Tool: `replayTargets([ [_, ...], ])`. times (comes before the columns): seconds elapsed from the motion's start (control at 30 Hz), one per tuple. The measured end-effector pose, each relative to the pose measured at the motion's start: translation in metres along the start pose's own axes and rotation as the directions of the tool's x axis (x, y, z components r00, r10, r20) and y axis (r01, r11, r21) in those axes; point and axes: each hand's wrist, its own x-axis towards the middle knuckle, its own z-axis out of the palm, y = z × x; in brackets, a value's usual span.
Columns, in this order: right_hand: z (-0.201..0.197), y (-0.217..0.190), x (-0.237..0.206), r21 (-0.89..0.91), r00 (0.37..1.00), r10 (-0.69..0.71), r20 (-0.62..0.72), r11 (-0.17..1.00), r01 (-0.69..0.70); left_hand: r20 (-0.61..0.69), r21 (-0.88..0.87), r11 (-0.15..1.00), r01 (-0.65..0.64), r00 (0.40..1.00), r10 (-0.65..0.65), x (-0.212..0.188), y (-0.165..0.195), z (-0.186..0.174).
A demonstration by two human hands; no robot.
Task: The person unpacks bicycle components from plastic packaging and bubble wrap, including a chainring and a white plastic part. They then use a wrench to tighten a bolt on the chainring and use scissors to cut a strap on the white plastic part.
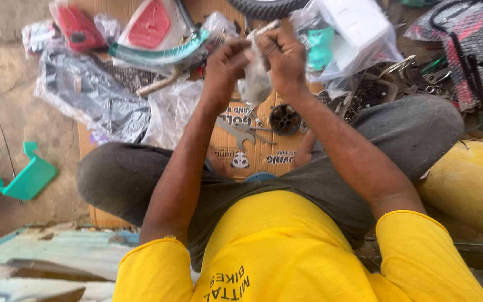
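Note:
My left hand (226,66) and my right hand (284,56) are raised together in front of me, both pinching a small clear plastic bag (256,81) that hangs between them. Small parts seem to sit in the bag's bottom, though I cannot make them out. Below the hands, on a flattened cardboard sheet (227,151), lie a metal spanner (236,133) and a round black part with holes (284,119). I sit cross-legged in grey trousers and a yellow shirt.
Plastic-wrapped pieces lie ahead: red parts (151,25), a teal curved guard (157,53), a dark bag (93,95), a white box in a bag (353,28). A teal plastic piece (26,179) rests on the ground at left. Metal hardware (375,89) and a tyre (266,6) sit at right and top.

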Motion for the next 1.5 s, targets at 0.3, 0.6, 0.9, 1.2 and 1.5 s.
replayTargets([
  [0.3,-0.016,-0.023,0.01,-0.053,0.978,-0.21,-0.002,0.976,0.209,0.137,0.612,0.79,-0.033,0.988,-0.065,-0.009,0.009,0.001],
  [0.6,-0.025,-0.039,0.016,-0.128,0.965,-0.26,0.039,0.956,0.263,0.196,0.462,0.867,-0.189,0.975,0.108,0.0,-0.022,0.007],
  [0.9,-0.038,-0.042,0.037,-0.522,0.99,-0.107,0.094,0.842,0.14,0.038,0.155,0.948,-0.278,0.961,0.275,0.004,-0.017,0.0],
  [1.2,-0.004,-0.034,0.005,-0.617,0.894,0.079,0.44,0.751,0.237,-0.014,0.107,0.964,-0.242,0.97,0.244,0.006,-0.009,-0.009],
  [1.5,-0.029,-0.058,0.021,0.035,0.964,-0.089,0.25,0.996,0.083,-0.204,-0.235,0.916,-0.324,0.938,0.28,0.026,0.006,-0.061],
])
